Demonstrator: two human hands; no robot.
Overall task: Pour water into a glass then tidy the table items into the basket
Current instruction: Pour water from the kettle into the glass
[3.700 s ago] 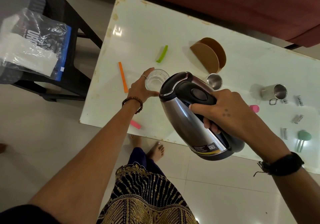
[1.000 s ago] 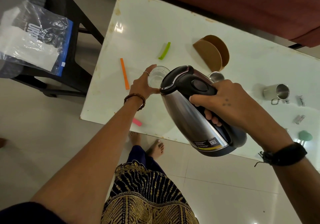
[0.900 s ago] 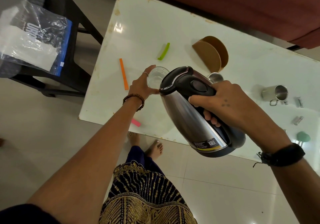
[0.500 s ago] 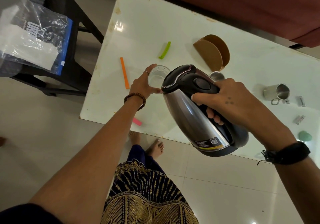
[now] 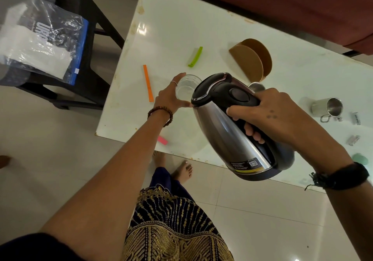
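Observation:
A clear glass (image 5: 186, 87) stands on the white table (image 5: 201, 24), and my left hand (image 5: 170, 97) is wrapped around its near side. My right hand (image 5: 268, 115) grips the black handle of a steel electric kettle (image 5: 228, 127), which is tilted with its spout at the glass rim. The spout itself is hidden behind the kettle's lid. A brown basket-like holder (image 5: 251, 59) stands just beyond the kettle.
On the table lie an orange clip stick (image 5: 148, 83), a green clip (image 5: 195, 57), a pink clip (image 5: 162, 140), a steel mug (image 5: 328, 107), a small steel cup (image 5: 256, 86), small metal clips (image 5: 353, 139) and a teal item (image 5: 360, 159). A black chair (image 5: 86, 45) holds a plastic bag (image 5: 40, 39) at left.
The kettle stays tilted at the glass through all frames; both hands have held nearly still, with only slight shifts of the view.

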